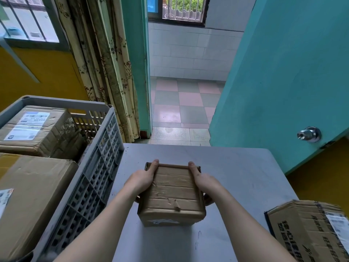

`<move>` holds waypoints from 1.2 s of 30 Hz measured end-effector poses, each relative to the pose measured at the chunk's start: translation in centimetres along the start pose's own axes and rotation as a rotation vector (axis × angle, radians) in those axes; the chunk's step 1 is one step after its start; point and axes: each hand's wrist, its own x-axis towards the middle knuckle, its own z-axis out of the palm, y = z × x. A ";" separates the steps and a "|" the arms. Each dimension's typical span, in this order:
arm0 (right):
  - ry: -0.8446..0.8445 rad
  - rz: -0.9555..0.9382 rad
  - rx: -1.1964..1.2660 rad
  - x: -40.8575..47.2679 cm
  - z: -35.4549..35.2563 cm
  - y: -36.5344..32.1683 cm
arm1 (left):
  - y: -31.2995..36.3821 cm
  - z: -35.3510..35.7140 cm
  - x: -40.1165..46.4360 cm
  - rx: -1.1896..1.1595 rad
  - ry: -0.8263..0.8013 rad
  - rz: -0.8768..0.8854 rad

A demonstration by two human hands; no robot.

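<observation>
A small brown cardboard box (pixel 172 193) stands on the grey table (pixel 236 176), in the middle of the view. My left hand (pixel 142 177) grips its left side, thumb along the top edge and fingers curled under the side. My right hand (pixel 203 179) grips the right side the same way. Whether the box rests on the table or is held just above it, I cannot tell.
A grey slatted plastic crate (pixel 98 167) stands at the left with two cardboard boxes (pixel 35 129) inside. Another printed cardboard box (pixel 311 229) lies at the table's right front. Beyond the table, a teal door (pixel 283 82) with a metal knob stands open onto a tiled floor.
</observation>
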 end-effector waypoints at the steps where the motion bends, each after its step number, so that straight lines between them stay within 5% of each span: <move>1: 0.015 -0.011 -0.002 0.1 0.2 0.1 | -0.1 0.0 0.0 -0.017 -0.020 -0.021; 6: 0.000 -0.042 0.067 -0.2 -0.1 0.6 | -0.1 -0.6 -0.2 -0.114 -0.108 -0.069; 12: 0.085 -0.237 0.171 0.1 -0.7 1.1 | 0.5 -1.0 -1.2 -0.223 -0.069 0.121; 21: 0.006 -0.303 0.302 0.2 3.3 5.8 | -4.4 1.4 -1.0 -0.097 -0.075 0.219; 36: -0.010 -0.345 0.116 2.7 8.2 11.6 | -11.7 5.6 0.7 -0.011 -0.083 0.206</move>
